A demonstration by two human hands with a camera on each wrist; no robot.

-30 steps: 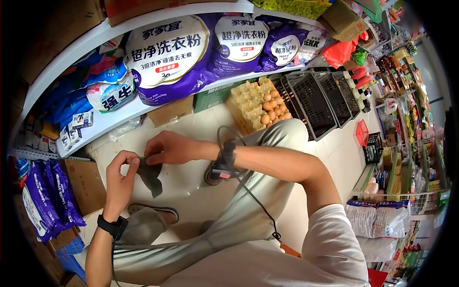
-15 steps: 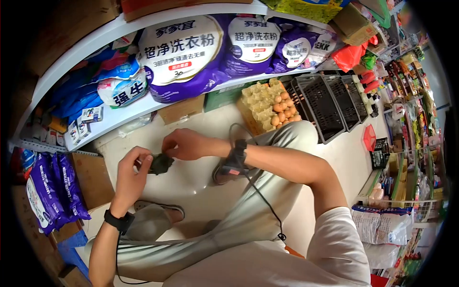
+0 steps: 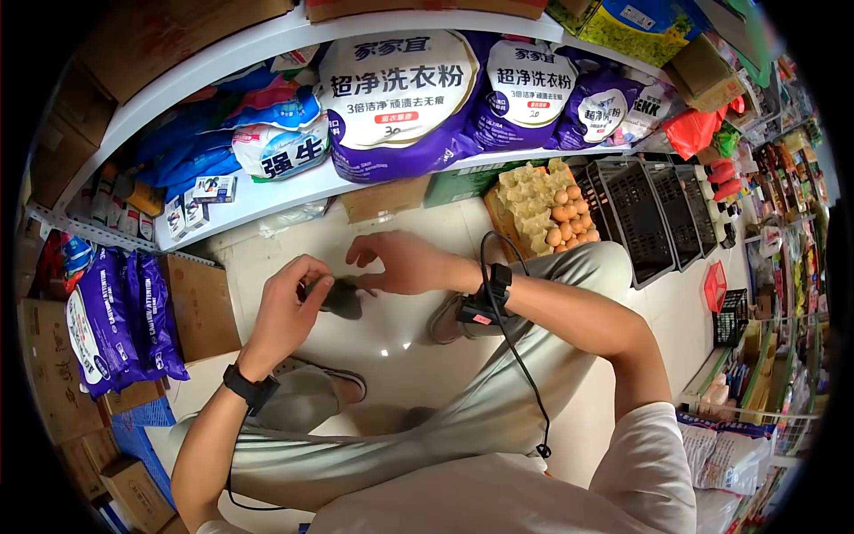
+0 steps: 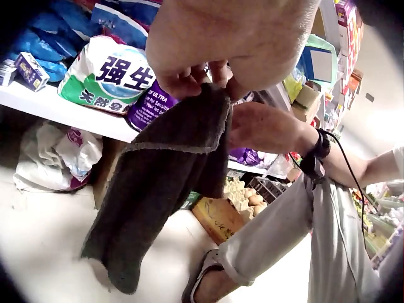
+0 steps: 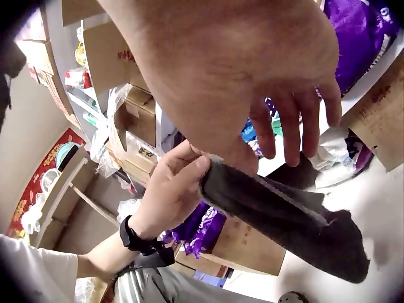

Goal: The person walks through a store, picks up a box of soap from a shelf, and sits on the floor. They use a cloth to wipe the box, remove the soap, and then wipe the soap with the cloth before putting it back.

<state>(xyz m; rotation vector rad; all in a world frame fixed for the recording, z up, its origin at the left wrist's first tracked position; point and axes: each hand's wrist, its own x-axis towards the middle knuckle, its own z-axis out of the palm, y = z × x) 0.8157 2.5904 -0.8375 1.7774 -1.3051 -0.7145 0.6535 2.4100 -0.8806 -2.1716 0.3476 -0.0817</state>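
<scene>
A dark grey cloth point(image 3: 342, 301), long and sock-like with a paler seam, hangs from my left hand point(image 3: 289, 298), which pinches its upper end between thumb and fingers. In the left wrist view the cloth point(image 4: 167, 170) droops in folds toward the floor. My right hand point(image 3: 405, 262) is just to the right of it, index finger and thumb parted, the thumb right at the cloth's edge. The right wrist view shows the fingers of my right hand point(image 5: 252, 82) loose and spread above the cloth point(image 5: 284, 221).
A low white shelf point(image 3: 356, 182) holds purple washing powder bags point(image 3: 400, 98). Below it stand a carton with an egg tray point(image 3: 525, 200), several brown eggs point(image 3: 569, 218) and black plastic crates point(image 3: 632, 218). At left are purple packs point(image 3: 111, 320) and cardboard boxes point(image 3: 200, 303). My knees flank the hands.
Both hands pinched the cloth a second ago; now the right fingers have parted from it while the left keeps its pinch. The head view has swung left, so the scene sits farther right.
</scene>
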